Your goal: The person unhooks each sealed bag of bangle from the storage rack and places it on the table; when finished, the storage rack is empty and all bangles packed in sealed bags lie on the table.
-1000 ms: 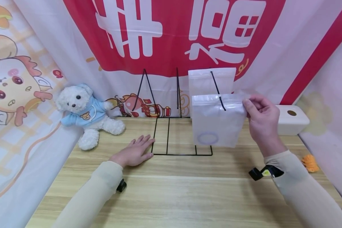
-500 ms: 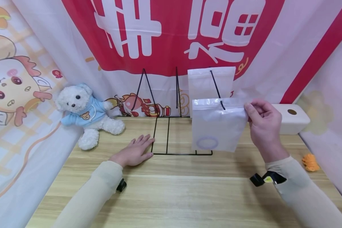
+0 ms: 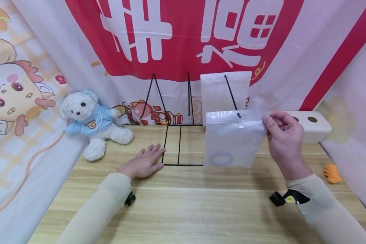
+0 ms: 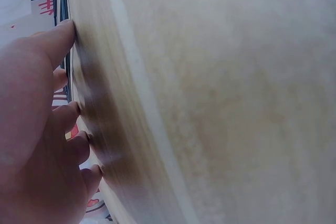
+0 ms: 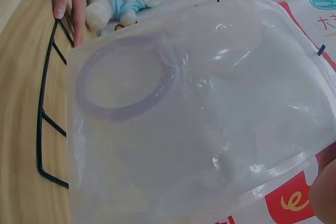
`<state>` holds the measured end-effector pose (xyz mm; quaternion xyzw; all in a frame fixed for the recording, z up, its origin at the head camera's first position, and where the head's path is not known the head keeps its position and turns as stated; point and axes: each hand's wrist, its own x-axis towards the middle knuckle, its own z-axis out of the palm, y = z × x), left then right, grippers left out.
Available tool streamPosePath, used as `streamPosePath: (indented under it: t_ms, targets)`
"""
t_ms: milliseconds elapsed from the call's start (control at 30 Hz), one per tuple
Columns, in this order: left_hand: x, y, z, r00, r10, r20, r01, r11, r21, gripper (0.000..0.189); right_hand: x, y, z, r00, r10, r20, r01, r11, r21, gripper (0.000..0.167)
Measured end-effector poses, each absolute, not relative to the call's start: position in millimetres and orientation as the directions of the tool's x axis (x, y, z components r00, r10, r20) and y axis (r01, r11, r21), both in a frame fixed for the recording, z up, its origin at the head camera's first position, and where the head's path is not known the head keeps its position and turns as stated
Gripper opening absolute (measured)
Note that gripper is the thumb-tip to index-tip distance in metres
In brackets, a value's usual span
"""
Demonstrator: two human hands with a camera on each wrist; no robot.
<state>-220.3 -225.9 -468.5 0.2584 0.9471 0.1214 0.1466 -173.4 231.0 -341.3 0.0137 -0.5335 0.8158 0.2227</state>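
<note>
My right hand point(image 3: 286, 140) pinches the upper right corner of a clear zip-lock bag point(image 3: 235, 135). A pale purple ring point(image 5: 121, 113) lies inside it, low on one side. The bag's top strip is at the front tip of a black wire hook point(image 3: 231, 95), and the tip shows at the strip. A second white zip-lock bag point(image 3: 216, 88) hangs farther back on the same hook. My left hand point(image 3: 144, 162) lies flat on the table with fingers spread, fingertips at the left side of the black wire rack point(image 3: 183, 165).
Two more rack hooks stand bare to the left. A white teddy bear point(image 3: 94, 122) in a blue hoodie leans at the back left. At the back right stands a white box point(image 3: 314, 130) with round holes. An orange object point(image 3: 332, 174) lies near the right edge.
My right hand has drawn the front bag forward and down towards the hook's tip, covering more of the rack's base. The left hand has stayed in place.
</note>
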Motion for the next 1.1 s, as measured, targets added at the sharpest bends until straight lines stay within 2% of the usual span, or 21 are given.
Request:
streamPosePath:
  t_ms: [300,700,900,1100]
  targets:
    - [-221.1,-225.5,-468.5,-0.822,0.526,-0.219,0.451,0.836,0.312,0.070,-165.6,232.4,-341.0,-0.906,0.337,0.254,-0.371,-0.351,-0.860,0.026]
    - [-220.7,-224.5,-468.3,-0.821,0.525,-0.223,0.450,0.836,0.313,0.071,-155.0,229.8,-338.7,-0.871,0.366,0.328,-0.461,-0.378,-0.803,0.010]
    - [-220.5,-225.1,-468.3,-0.820,0.528,-0.221,0.451,0.834,0.317,0.071,-147.8,234.5,-339.1,-0.871,0.359,0.335,-0.475,-0.438,-0.763,0.010]
    - [-219.4,-225.3,-466.7,-0.822,0.524,-0.221,0.446,0.835,0.321,0.070,-138.8,244.9,-342.4,-0.865,0.380,0.328,-0.481,-0.439,-0.759,0.010]
